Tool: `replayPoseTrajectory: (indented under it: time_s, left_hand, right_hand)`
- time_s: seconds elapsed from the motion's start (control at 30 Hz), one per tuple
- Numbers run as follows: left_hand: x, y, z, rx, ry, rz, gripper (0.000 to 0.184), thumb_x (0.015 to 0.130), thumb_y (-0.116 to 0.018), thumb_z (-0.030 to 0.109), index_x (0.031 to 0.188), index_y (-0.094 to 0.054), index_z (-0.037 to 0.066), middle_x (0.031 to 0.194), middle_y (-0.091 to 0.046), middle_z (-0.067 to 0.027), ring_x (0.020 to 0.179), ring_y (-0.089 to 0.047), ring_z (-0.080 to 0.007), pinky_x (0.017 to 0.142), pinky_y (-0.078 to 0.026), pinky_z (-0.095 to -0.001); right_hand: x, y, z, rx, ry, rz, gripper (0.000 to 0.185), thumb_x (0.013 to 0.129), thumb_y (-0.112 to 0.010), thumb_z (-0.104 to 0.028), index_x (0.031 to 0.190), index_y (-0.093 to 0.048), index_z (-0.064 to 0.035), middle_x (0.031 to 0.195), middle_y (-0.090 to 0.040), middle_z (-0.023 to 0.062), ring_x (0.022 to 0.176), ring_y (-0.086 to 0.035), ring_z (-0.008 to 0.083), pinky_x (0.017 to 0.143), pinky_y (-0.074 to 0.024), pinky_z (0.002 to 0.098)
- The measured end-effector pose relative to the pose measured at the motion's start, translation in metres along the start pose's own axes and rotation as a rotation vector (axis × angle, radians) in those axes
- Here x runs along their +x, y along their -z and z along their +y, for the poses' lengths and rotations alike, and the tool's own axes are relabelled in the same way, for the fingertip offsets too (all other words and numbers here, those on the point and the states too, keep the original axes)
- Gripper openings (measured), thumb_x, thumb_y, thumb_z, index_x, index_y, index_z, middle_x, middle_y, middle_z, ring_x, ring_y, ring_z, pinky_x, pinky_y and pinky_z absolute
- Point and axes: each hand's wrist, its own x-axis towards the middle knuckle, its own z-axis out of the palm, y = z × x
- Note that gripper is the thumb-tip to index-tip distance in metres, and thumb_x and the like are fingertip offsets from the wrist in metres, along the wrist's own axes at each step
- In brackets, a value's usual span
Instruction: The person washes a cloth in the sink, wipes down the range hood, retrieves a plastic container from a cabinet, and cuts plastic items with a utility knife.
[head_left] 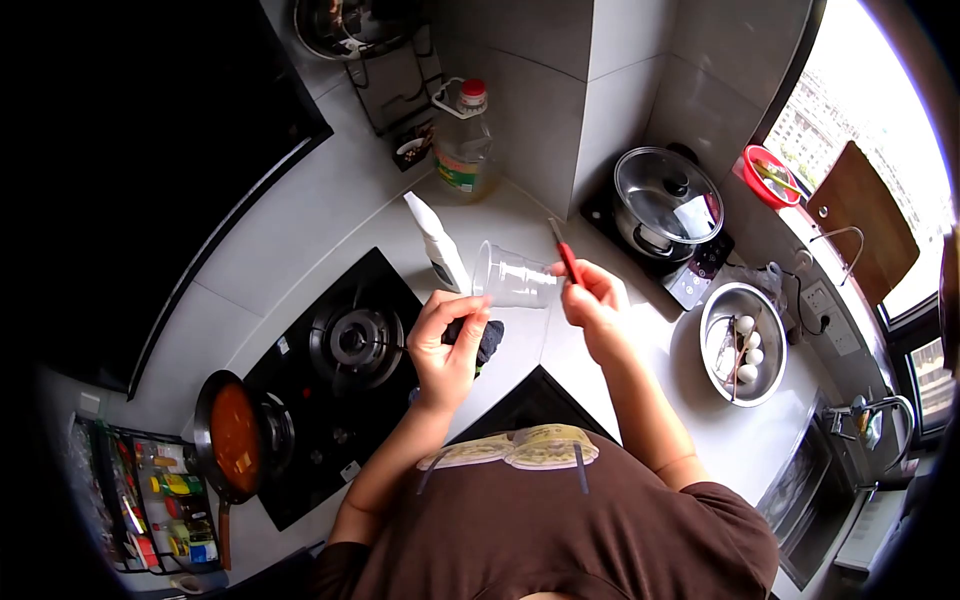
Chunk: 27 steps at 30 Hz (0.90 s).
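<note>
A clear plastic cup (515, 278) is held on its side above the counter, its wide mouth toward the left. My left hand (447, 345) pinches the cup's rim between thumb and fingers. In my right hand (597, 305) is a small red-handled knife (568, 257), its thin blade pointing up and away; these fingers also meet the cup's base end. Just behind the cup stands a white bottle with a tapered nozzle (440, 245). A dark bundled cloth (490, 342) shows partly behind my left hand.
To the left, a pan of red sauce (235, 435) sits on the black gas stove (290, 375). A large oil bottle (462, 145) stands in the corner. At right are a lidded pot (668, 195) on an electric cooker and a steel bowl (712, 340) holding several eggs.
</note>
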Motion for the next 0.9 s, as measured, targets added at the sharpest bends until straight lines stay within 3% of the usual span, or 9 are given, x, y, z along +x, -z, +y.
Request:
replayPoseTrajectory:
  time_s: [0.07,0.2,0.37,0.47,0.53,0.57,0.83,0.9]
  left_hand:
    - [-0.002,-0.003,-0.005,0.043,-0.021,-0.014,0.012,0.080,-0.068,0.000,0.092,-0.065,0.000,0.077,-0.057,-0.0049,0.069,-0.052,-0.0117,0.066,-0.043,-0.0232]
    - [0.001,0.001,0.000,0.131,0.041,-0.099,0.021,0.073,-0.074,0.009,0.092,-0.067,0.002,0.074,-0.049,-0.0027,0.067,-0.047,-0.0120,0.064,-0.040,-0.0239]
    - [0.009,0.006,0.012,0.122,0.048,-0.138,0.012,0.074,-0.071,0.006,0.083,-0.066,-0.001,0.072,-0.051,-0.0023,0.065,-0.047,-0.0102,0.061,-0.039,-0.0233]
    - [0.010,0.001,0.014,0.069,0.130,-0.158,0.012,0.081,-0.066,-0.001,0.073,-0.057,-0.003,0.071,-0.058,-0.0038,0.063,-0.050,-0.0068,0.060,-0.040,-0.0217]
    - [0.005,-0.004,0.006,0.003,0.150,-0.067,0.013,0.082,-0.065,-0.001,0.073,-0.056,-0.003,0.071,-0.058,-0.0030,0.063,-0.049,-0.0062,0.060,-0.040,-0.0211]
    - [0.003,-0.006,0.003,-0.066,0.170,0.021,0.014,0.083,-0.064,-0.002,0.073,-0.055,-0.003,0.070,-0.057,-0.0022,0.063,-0.049,-0.0055,0.060,-0.040,-0.0205]
    - [0.001,-0.010,0.007,-0.043,0.154,0.145,0.016,0.085,-0.061,-0.003,0.072,-0.054,-0.001,0.072,-0.054,0.0019,0.067,-0.045,-0.0033,0.064,-0.037,-0.0185]
    - [0.001,-0.011,0.005,-0.020,0.110,0.151,0.017,0.085,-0.063,-0.001,0.072,-0.052,-0.002,0.069,-0.053,0.0003,0.064,-0.045,-0.0037,0.059,-0.038,-0.0188]
  right_hand:
    - [0.003,-0.008,-0.001,-0.028,-0.020,0.034,0.032,0.076,-0.075,-0.017,0.101,-0.065,-0.0007,0.066,-0.041,-0.0092,0.059,-0.037,0.0014,0.056,-0.0293,0.0169]
    - [0.004,-0.006,-0.010,-0.038,0.095,-0.012,0.037,0.073,-0.078,-0.016,0.105,-0.064,-0.0014,0.065,-0.036,-0.0096,0.059,-0.032,0.0022,0.055,-0.0266,0.0180]
    - [0.006,0.005,-0.020,-0.269,0.102,-0.133,0.044,0.071,-0.080,-0.019,0.109,-0.063,-0.0024,0.066,-0.034,-0.0087,0.059,-0.030,0.0029,0.055,-0.0258,0.0185]
    - [0.007,-0.006,-0.018,-0.289,0.189,-0.130,0.036,0.078,-0.074,-0.016,0.109,-0.061,-0.0016,0.069,-0.037,-0.0073,0.062,-0.033,0.0028,0.056,-0.0272,0.0186]
    - [0.005,-0.012,-0.008,-0.146,0.368,0.043,0.026,0.086,-0.059,-0.009,0.110,-0.059,-0.0010,0.069,-0.038,-0.0070,0.061,-0.033,0.0019,0.055,-0.0258,0.0174]
    - [-0.001,-0.010,-0.014,-0.159,0.291,0.051,0.019,0.092,-0.047,-0.007,0.107,-0.058,-0.0013,0.069,-0.040,-0.0070,0.061,-0.033,0.0025,0.055,-0.0270,0.0179]
    - [-0.032,-0.015,-0.003,-0.368,0.166,-0.038,0.019,0.096,-0.049,-0.014,0.103,-0.058,0.0015,0.069,-0.042,-0.0059,0.062,-0.035,0.0035,0.054,-0.0284,0.0198]
    - [-0.034,-0.015,-0.004,-0.395,0.167,-0.032,0.018,0.096,-0.049,-0.013,0.102,-0.058,0.0017,0.068,-0.042,-0.0053,0.062,-0.035,0.0041,0.055,-0.0290,0.0200]
